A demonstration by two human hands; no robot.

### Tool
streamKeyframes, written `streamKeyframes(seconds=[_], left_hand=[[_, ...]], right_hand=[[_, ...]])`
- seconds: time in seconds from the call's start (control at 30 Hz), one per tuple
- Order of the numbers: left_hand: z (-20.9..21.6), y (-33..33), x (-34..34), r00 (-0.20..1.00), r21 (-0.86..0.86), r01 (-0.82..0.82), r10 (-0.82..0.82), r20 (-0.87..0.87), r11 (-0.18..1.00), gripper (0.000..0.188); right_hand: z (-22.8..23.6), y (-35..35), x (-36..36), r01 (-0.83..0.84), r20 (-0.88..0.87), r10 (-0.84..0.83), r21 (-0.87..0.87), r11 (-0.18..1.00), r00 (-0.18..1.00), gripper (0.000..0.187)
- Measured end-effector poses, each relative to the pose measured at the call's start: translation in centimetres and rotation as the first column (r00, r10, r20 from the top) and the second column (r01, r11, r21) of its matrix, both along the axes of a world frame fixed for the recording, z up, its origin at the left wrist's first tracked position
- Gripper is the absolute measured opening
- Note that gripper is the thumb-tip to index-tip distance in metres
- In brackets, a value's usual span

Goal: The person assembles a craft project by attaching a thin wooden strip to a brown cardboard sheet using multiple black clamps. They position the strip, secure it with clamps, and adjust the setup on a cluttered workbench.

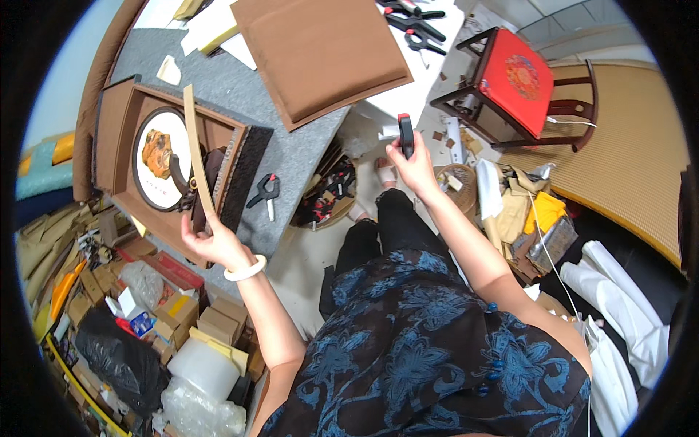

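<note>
My left hand (pixel 217 242) pinches the lower end of a thin, flat tan strip (pixel 196 149), its other fingers loosely curled. The strip stands up across an open brown box (pixel 125 156). Inside that box sits a round white panel (pixel 166 183) with a dark rim and an orange-brown lump on it, beside dark parts partly hidden by the strip. My right hand (pixel 413 166) is closed round a black spring clamp with a red tip (pixel 405 135), held out past the table edge. A similar black spring clamp (pixel 265 194) lies on the grey tabletop (pixel 291 164) beside the box.
A brown padded panel (pixel 320 54) lies at the table's far side, with several black clamps (pixel 416 30) beyond it. Below the edge stands a basket of clamps (pixel 331 191). A red-seated chair (pixel 513 76) is at the right. Cardboard boxes (pixel 222 320) crowd the lower left.
</note>
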State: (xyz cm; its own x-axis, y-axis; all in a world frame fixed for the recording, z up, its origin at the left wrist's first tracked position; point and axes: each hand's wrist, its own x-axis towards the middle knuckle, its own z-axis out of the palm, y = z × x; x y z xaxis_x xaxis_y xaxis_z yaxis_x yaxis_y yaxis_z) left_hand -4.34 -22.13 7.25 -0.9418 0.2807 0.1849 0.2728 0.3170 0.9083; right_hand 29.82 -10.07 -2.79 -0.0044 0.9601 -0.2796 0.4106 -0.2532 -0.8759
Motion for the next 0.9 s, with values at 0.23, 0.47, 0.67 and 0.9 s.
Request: streamKeyframes(seconds=[0.23, 0.47, 0.67, 0.9], left_hand=[[-5.1, 8.0, 8.1, 0.637, 0.133, 0.712, -0.714, 0.29, 0.689, 0.032], [-14.5, 16.0, 6.5, 0.723, -0.182, 0.684, -0.69, 0.039, 0.707, 0.091], [-16.8, 15.0, 5.8, 0.7, -0.087, 0.714, -0.707, 0.106, 0.694, 0.078], [-17.7, 15.2, 4.7, 0.693, -0.078, 0.721, -0.715, 0.094, 0.689, 0.066]], right_hand=[[-3.6, 14.0, 5.3, 0.08, 0.036, -0.099, 0.348, 0.934, 0.994, 0.052], [-7.3, 16.8, 3.6, -0.084, 0.107, 0.046, 0.38, 0.921, 0.993, 0.062], [-8.4, 16.7, 3.0, -0.119, 0.238, -0.046, 0.632, 0.766, 0.97, 0.052], [-9.8, 16.5, 2.2, -0.09, 0.254, -0.124, 0.693, 0.715, 0.959, 0.048]])
